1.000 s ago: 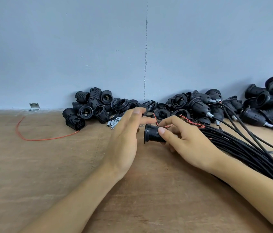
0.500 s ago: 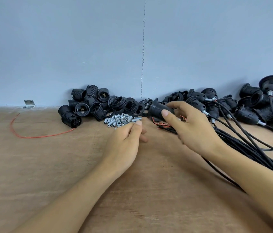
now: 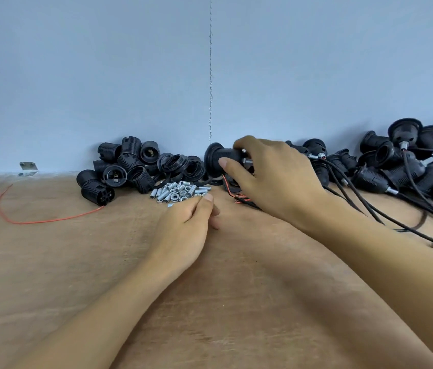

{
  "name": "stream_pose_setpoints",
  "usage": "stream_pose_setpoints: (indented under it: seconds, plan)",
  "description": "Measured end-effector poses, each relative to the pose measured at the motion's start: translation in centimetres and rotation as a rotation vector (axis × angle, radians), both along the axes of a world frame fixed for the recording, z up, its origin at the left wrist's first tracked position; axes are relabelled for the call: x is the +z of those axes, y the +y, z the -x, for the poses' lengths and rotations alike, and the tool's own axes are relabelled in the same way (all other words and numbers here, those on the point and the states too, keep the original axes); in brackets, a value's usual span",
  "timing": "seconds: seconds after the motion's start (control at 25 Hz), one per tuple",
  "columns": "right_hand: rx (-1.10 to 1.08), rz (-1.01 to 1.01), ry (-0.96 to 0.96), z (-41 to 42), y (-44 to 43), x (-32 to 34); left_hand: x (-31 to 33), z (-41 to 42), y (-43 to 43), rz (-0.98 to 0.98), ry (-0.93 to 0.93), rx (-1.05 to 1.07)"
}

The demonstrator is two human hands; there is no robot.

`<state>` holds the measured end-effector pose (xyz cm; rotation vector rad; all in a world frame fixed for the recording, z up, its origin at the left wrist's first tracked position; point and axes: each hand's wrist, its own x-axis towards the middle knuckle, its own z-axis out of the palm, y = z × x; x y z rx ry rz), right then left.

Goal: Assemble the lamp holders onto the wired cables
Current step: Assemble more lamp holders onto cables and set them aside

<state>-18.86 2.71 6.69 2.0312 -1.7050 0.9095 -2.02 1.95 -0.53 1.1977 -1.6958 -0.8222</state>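
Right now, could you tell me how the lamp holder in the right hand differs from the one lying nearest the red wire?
The held lamp holder is off the table, gripped by the right hand; the loose holder lies on the table, untouched. The held one has a wide flange; the loose one's near end is plain, without one. Both are black.

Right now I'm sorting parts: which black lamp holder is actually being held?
The flanged lamp holder gripped by the right hand, raised near the wall; the others lie loose in piles.
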Motion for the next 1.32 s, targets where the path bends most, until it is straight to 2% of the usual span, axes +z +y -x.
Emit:
stream_pose_setpoints:
  seconds: [0.12, 0.24, 0.48, 0.6, 0.76, 0.96, 1.32]
  plan:
    - [-0.05, 0.047, 0.128, 0.7, -1.1, 1.8, 0.0, 0.0, -0.1, -0.012, -0.012, 0.001]
    - [-0.152, 0.037, 0.134, 2.9, -2.7, 2.4, 0.0, -0.1, 0.0, -0.001, -0.031, -0.007]
    - [-0.425, -0.108, -0.166, 9.2, -4.6, -1.0, 0.1, -0.1, 0.2, 0.017, -0.069, -0.002]
    - [-0.542, -0.134, -0.253, 9.6, -5.1, -2.5, 0.2, 0.0, 0.3, 0.029, -0.071, -0.01]
    - [-0.513, -0.107, -0.279, 8.2, -5.6, -2.5, 0.2, -0.1, 0.4, 0.029, -0.097, -0.016]
    - [-0.485, -0.013, -0.17, 6.0, -5.3, -3.2, 0.2, -0.1, 0.4, 0.039, -0.123, -0.022]
    - [-0.212, 0.03, 0.011, 0.5, -6.1, -5.3, 0.3, -0.2, 0.3, 0.037, -0.164, -0.049]
